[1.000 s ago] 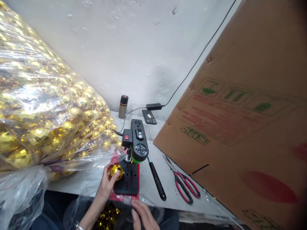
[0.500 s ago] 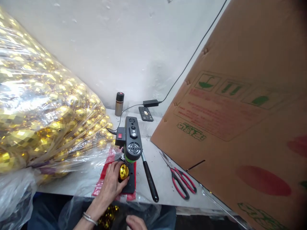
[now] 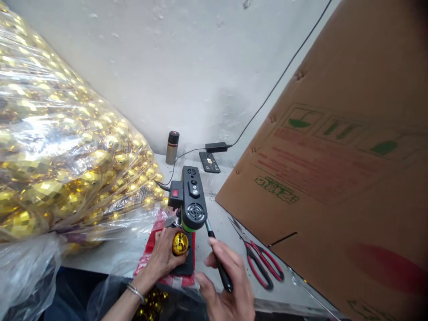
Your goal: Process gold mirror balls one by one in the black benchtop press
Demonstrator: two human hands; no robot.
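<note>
My left hand (image 3: 163,256) holds a small gold faceted ball (image 3: 180,243) on the black base plate under the head of a small black bench drill (image 3: 191,198). My right hand (image 3: 227,285) is at the drill's black lever handle (image 3: 219,265), with the fingers curling around it and the palm half open. The drill has a red switch on its left side and a green ring under the head. It stands on a red mat (image 3: 152,249).
A big clear plastic bag of gold balls (image 3: 56,156) fills the left. A large cardboard box (image 3: 334,169) leans on the right. Red-handled scissors (image 3: 262,265) lie beside the lever. A steel flask (image 3: 172,147), a remote and a power adapter sit by the wall.
My right hand has come up from the lower edge to the drill's lever. My left hand has slid the gold ball from the left of the base plate to under the drill head.
</note>
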